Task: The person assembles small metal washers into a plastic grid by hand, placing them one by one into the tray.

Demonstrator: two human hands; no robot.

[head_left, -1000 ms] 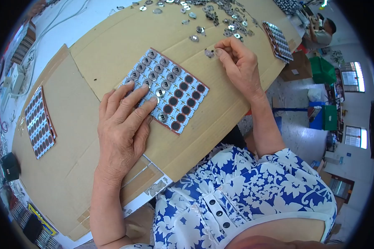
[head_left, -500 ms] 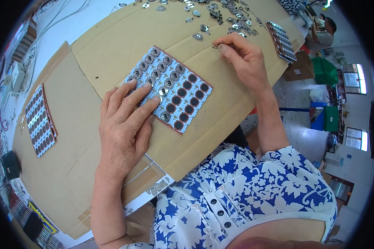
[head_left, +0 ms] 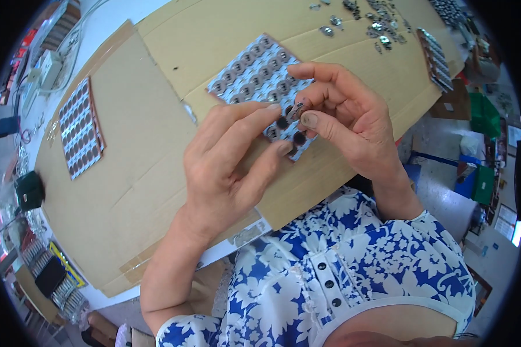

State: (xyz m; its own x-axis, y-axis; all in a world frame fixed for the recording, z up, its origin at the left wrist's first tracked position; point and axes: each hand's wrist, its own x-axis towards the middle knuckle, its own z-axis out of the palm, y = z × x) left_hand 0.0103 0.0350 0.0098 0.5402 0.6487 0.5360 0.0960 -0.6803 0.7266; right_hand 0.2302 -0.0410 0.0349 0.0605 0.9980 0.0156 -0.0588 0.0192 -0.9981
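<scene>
A 2nd filled card (head_left: 81, 128) is laid at left; loose metal parts (head_left: 364, 23) are scattered on cardboard (head_left: 133, 191)

Cardboard sheet (head_left: 156, 133) covering tabletop: matt, brown, taped seams glossy. Small clip (head_left: 296, 109) and loose parts (head_left: 382, 40): shiny metal. Button cards (head_left: 252, 72): glossy film. Blouse (head_left: 353, 272): printed cloth.

Bare cardboard (head_left: 156, 168) lies open between both filled sheets (head_left: 81, 127).

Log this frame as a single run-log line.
left hand: fingertips on card of round parts | right hand: pinching small metal piece | surface: cardboard sheet
</scene>
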